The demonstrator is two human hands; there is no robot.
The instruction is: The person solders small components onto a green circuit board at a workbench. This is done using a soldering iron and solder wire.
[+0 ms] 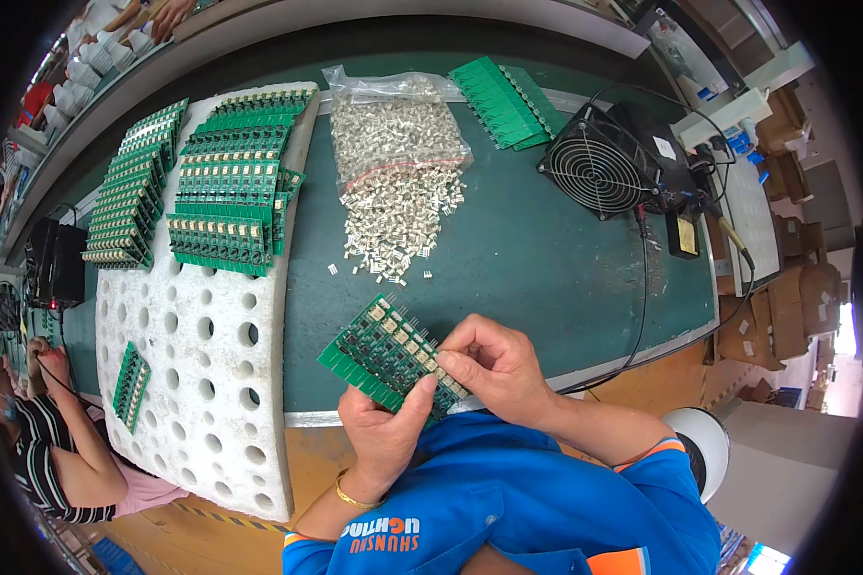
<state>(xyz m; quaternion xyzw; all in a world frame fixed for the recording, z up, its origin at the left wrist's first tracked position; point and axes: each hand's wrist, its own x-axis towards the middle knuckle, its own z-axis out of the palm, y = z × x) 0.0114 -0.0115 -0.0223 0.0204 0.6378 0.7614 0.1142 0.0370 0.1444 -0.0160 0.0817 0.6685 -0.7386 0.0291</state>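
My left hand (379,431) grips a green circuit board panel (379,350) with rows of small white connectors and upright pins, held over the near edge of the bench. My right hand (479,369) has thumb and forefinger closed on the right end of the same panel; whether a loose part is between the fingertips I cannot tell. Beyond the panel a pile of small white connectors (393,220) spills from a clear plastic bag (388,115).
A white foam board (187,383) carries stacked panels (225,211) and one panel (128,383). More boards (508,101), a black fan (594,163) and a soldering iron (729,230) with cables are on the bench (508,249). A co-worker (67,441) sits at left.
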